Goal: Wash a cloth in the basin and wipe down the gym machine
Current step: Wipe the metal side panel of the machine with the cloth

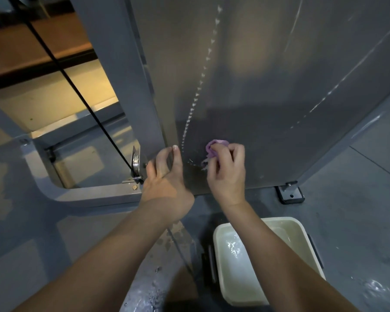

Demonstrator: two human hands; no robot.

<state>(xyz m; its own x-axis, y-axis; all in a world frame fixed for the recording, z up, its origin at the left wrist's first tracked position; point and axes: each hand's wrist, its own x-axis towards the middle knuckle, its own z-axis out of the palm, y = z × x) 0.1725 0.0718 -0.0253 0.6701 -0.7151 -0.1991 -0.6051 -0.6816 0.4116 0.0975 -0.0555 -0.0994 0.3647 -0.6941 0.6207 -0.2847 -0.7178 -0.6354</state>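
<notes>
My right hand grips a bunched purple cloth and holds it against the lower part of the gym machine's grey panel. Lines of water beads run down that panel. My left hand rests at the panel's left edge, thumb up against it and fingers curled round the edge. A white basin with water in it stands on the floor below my right forearm, which hides part of it.
A black cable runs diagonally down to a metal pulley left of my left hand. The machine's grey frame curves along the floor at left. A black foot bracket sits at right. The floor is wet near the basin.
</notes>
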